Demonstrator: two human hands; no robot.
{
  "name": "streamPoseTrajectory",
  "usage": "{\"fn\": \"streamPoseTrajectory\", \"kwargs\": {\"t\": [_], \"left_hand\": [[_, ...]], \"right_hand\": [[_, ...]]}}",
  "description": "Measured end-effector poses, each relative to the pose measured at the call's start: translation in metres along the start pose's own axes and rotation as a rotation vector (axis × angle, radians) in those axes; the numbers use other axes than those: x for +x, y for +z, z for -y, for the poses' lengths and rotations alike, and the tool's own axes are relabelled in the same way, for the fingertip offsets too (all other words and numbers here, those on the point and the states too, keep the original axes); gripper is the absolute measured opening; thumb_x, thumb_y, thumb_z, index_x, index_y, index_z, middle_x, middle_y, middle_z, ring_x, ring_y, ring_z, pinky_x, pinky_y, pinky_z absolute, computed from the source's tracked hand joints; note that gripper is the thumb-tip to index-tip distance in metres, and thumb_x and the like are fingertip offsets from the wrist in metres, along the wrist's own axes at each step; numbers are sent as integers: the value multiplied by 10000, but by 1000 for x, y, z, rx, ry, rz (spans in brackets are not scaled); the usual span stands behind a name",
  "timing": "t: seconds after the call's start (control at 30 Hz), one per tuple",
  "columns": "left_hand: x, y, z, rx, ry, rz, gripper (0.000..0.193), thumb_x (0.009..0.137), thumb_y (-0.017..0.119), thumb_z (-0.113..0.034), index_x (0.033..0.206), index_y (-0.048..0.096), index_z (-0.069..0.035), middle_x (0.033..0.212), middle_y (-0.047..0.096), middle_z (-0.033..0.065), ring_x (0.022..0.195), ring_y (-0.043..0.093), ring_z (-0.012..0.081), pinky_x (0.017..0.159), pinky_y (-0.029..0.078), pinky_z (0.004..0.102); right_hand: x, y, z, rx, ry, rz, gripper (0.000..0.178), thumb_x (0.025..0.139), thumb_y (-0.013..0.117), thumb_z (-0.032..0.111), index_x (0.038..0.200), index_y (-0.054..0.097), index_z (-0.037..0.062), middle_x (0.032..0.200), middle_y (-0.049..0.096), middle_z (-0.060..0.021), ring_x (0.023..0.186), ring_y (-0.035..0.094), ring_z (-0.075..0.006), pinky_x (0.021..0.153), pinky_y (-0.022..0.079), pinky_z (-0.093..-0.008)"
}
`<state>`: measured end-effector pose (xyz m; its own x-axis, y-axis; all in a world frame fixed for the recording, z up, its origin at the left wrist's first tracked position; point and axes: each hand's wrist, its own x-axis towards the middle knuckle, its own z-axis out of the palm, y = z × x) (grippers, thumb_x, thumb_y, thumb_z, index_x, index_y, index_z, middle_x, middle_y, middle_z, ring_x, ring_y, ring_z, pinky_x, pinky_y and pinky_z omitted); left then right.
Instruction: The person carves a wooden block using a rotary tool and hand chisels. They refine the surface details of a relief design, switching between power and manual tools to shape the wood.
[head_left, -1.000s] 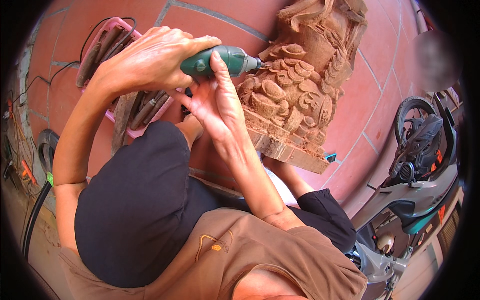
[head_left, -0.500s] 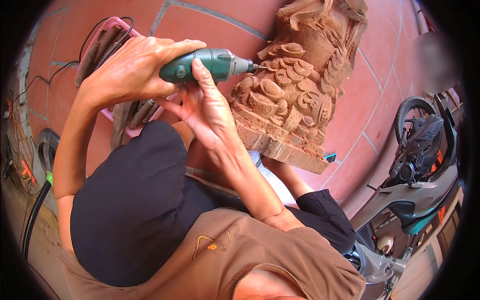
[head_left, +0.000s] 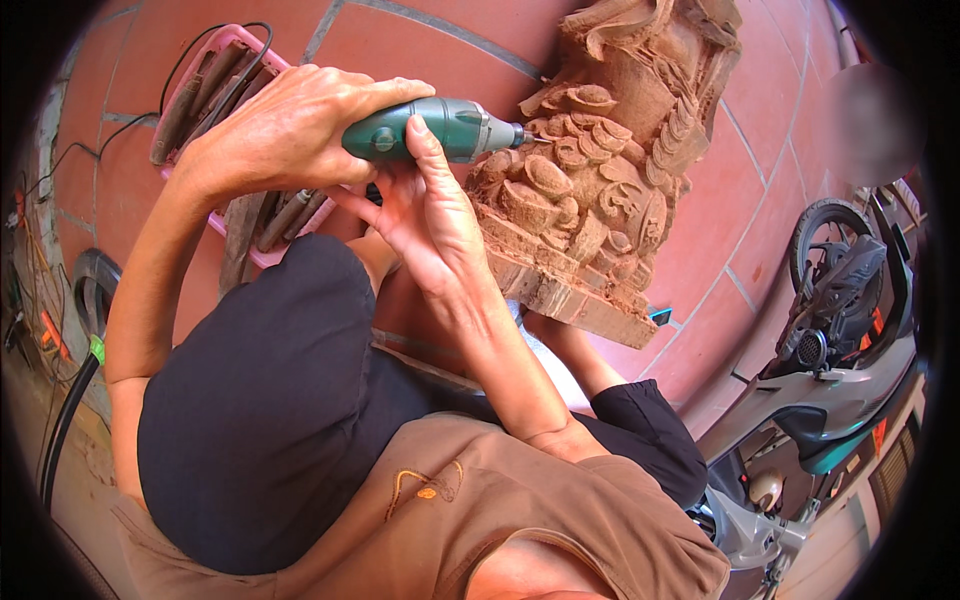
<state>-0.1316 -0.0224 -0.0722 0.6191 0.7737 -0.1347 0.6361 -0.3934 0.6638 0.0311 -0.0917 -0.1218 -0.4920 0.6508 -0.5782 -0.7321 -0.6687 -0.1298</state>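
The left hand [head_left: 285, 130] and right hand [head_left: 430, 220] are clamped together on a green rotary tool [head_left: 440, 130], its bit [head_left: 536, 138] at a wood carving [head_left: 590, 190] over the red tiled floor [head_left: 430, 65], well in from its left edge. Detail work appears in hand; the next pass seems to call for steady wrists.

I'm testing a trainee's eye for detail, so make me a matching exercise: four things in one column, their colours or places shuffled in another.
Things:
1. Power tool
2. Plastic tray
3. Wooden carving
4. Motorbike

Colours or places:
A. Near the picture's right edge
B. Brown, covered in rounded carved shapes
C. Green and grey, held by the left hand and right hand
D. Pink, holding long brown tools

Right pairs: 1-C, 2-D, 3-B, 4-A
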Motion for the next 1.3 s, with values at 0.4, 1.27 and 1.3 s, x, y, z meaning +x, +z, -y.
{"fn": "streamPoseTrajectory", "kwargs": {"t": [0.4,1.27,1.3], "left_hand": [[2,6,4,-14,36,-19,509,746,672,-163,1233,586,-37,889,677,205,832,659,388,732,510,455],[5,11,13,7,-63,58,664,666,701,-137,1307,543,-65,944,675,210,867,642,387,760,497,443],[6,11,13,18,-82,91,672,683,674,-135,1337,530,-79,985,676,209,894,640,379,783,496,434]], "right_hand": [[2,-2,1,-23,-18,-42,468,929,662,367,1282,504,102,1204,613,-45,1117,605,-170,950,526,-539],[14,-6,0,48,-35,-88,436,919,676,363,1243,534,107,1188,638,-50,1079,628,-189,942,517,-547],[14,-7,1,53,-29,-79,429,920,676,363,1237,537,109,1185,640,-49,1079,629,-189,940,518,-545]]}}
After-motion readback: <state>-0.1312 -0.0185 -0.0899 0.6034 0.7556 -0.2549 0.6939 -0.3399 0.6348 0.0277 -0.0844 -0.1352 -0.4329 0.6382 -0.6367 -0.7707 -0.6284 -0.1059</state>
